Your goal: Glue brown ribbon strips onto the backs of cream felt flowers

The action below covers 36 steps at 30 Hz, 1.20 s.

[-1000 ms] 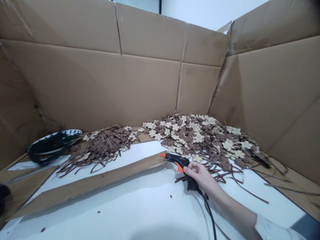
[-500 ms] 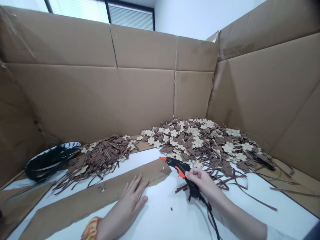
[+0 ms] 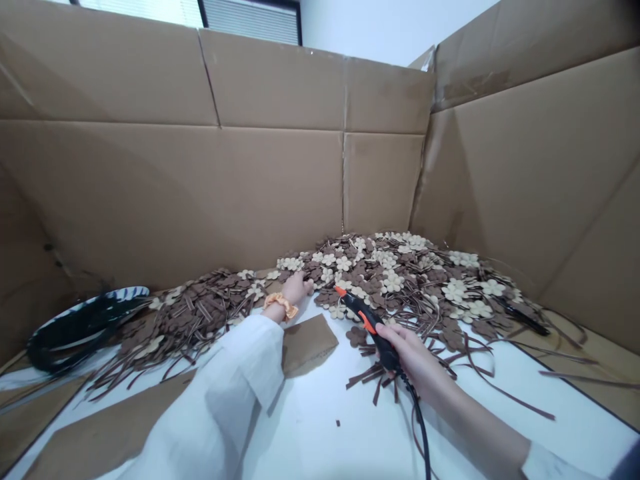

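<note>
My right hand [image 3: 407, 353] is wrapped around a black and orange hot glue gun [image 3: 373, 327], its orange tip pointing up and left over the pile's edge. A black cord runs down from its handle. My left hand [image 3: 299, 288] reaches far forward to the left edge of a pile of brown and cream flower cutouts [image 3: 385, 267]. Its fingers are curled down among the flowers, and what they pinch, if anything, is hidden. Under my left sleeve lies a long flat cardboard strip [image 3: 310, 347]; its right end shows, and the sleeve covers its middle.
A smaller heap of brown cutouts and thin strips [image 3: 195, 313] lies at left. Beyond it is a dark round item with a blue-white rim [image 3: 85, 327]. A black tool [image 3: 525, 317] rests at right. Cardboard walls [image 3: 270, 193] enclose the white tabletop [image 3: 310, 427].
My left hand has left the cardboard strip and stretched forward to the flower pile. The glue gun, still in my right hand, has its tip slightly farther right and higher.
</note>
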{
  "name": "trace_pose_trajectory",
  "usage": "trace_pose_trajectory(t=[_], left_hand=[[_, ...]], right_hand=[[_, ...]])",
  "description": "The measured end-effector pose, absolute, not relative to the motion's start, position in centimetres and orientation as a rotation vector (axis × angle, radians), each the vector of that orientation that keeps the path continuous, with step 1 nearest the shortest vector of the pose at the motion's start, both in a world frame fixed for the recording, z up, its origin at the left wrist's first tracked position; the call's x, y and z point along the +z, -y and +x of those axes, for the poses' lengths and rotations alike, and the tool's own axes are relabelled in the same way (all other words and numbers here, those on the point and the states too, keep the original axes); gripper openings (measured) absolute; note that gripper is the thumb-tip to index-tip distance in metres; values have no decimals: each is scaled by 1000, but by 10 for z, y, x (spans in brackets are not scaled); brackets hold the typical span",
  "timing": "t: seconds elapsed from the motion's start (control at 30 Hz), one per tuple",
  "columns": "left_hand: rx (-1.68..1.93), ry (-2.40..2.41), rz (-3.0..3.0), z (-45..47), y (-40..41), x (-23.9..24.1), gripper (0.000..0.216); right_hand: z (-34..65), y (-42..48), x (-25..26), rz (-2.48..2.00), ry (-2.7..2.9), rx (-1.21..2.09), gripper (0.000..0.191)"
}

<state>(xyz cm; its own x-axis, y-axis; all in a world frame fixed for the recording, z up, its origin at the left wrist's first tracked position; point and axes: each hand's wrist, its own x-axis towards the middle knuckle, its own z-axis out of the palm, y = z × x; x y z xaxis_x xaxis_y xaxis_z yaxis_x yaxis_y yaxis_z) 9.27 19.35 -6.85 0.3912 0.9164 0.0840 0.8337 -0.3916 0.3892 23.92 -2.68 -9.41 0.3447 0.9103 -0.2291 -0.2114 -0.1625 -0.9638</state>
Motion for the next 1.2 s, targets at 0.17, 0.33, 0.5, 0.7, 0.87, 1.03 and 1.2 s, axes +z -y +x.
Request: trace_pose_trajectory(t=[0.17, 0.33, 0.5, 0.7, 0.87, 1.03, 1.2], left_hand=[[496, -1570, 2299, 101, -188, -88, 29], [593, -1386, 2162, 80, -163, -72, 19], [644, -1162, 1965, 41, -81, -75, 39], [759, -972, 1494, 21, -12, -103, 33], [725, -991, 1516, 18, -6, -106, 45], [735, -987, 1423, 20, -5, -102, 47], [738, -1022, 1323, 22, -5, -93, 50]], right_hand=[[238, 28, -92, -1345, 706, 1160, 29], [238, 30, -91, -1358, 705, 1175, 30], [235, 41, -86, -1419, 763, 1189, 33], [231, 52, -88, -1481, 926, 1280, 37], [230, 55, -95, -1580, 1057, 1223, 42], [232, 59, -98, -1610, 1169, 1222, 38], [233, 62, -98, -1644, 1247, 1142, 33]])
